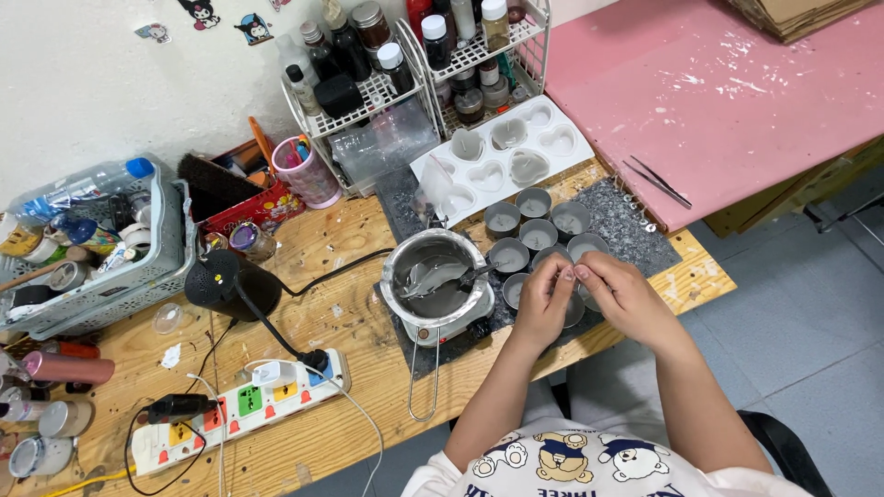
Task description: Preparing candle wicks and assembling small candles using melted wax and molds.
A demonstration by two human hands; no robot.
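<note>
a grey plastic basket (170, 248) of bottles sits far left on the wooden bench. a round metal melting pot (435, 276) of grey wax stands just beside small round grey tins (508, 253). the left hand (543, 299) and right hand (619, 290) meet over one tin, fingertips pinched together; what they pinch is too small to tell.

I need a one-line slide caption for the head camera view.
Both hands meet over small grey tins, beside a metal pot on a wooden table.
</note>
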